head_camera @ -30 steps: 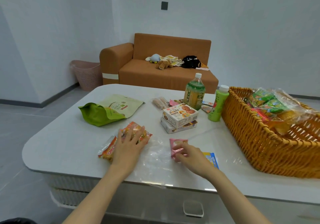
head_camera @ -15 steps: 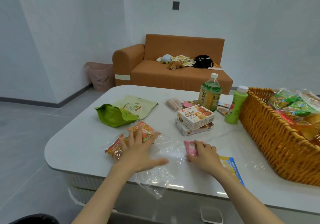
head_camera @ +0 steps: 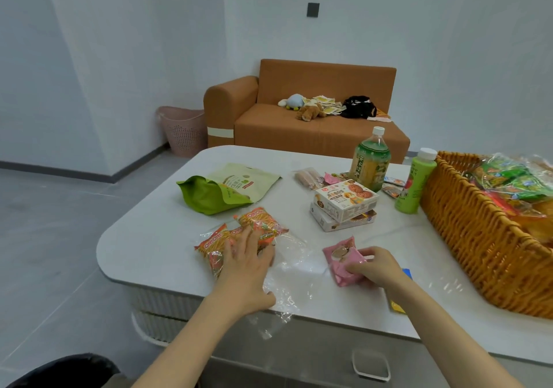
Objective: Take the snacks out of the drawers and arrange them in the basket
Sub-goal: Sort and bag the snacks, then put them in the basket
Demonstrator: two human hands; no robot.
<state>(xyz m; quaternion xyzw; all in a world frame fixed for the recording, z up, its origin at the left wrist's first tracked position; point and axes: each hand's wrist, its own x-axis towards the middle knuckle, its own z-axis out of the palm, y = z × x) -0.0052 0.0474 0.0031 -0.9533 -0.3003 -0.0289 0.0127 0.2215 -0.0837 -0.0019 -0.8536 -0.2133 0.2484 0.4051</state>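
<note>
A person sorts snacks at a white table, seen from above the hands. At far left, on the floor beyond the table, a pink bin stands beside an orange sofa. On the table's left side lies an opened green pouch. Just nearer than it, the left hand rests flat, fingers straight, on the orange snack packs, gripping nothing. A sheet of clear plastic wrap spreads between the two hands at the near edge. To its right, the right hand curls its fingers round a pink snack packet, tilting it up off the tabletop. A blue and yellow packet lies partly under that wrist. Farther back, two biscuit boxes are stacked, with a tea bottle behind them and a green bottle to their right. At far right the wicker basket holds wrapped snacks, well apart from the pink packet.
</note>
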